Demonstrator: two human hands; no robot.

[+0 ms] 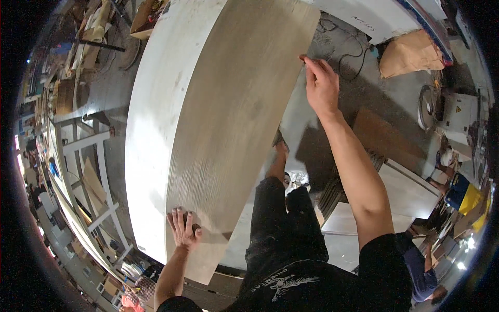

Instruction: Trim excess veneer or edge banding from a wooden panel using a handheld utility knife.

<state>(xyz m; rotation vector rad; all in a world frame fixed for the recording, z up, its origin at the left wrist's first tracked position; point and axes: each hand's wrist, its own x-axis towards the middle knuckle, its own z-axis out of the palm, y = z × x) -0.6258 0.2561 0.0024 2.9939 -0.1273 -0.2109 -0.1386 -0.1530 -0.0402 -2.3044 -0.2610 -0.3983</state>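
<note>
A long, wood-grained greyish-brown sheet lies lengthwise over a white panel, whose left part shows beside it. My left hand rests on the sheet near its close end, fingers spread; between thumb and forefinger is a dark patch that could be shadow or an object. Out over the sheet's right edge, toward the far end, my right hand is closed in a pinch. A small reddish-brown bit shows at its fingertips, too small to name.
Grey metal framing stands to the left. Brown paper and loose black cable lie at the far right. White boards are stacked right of my legs. Another person in dark clothing is at the lower right.
</note>
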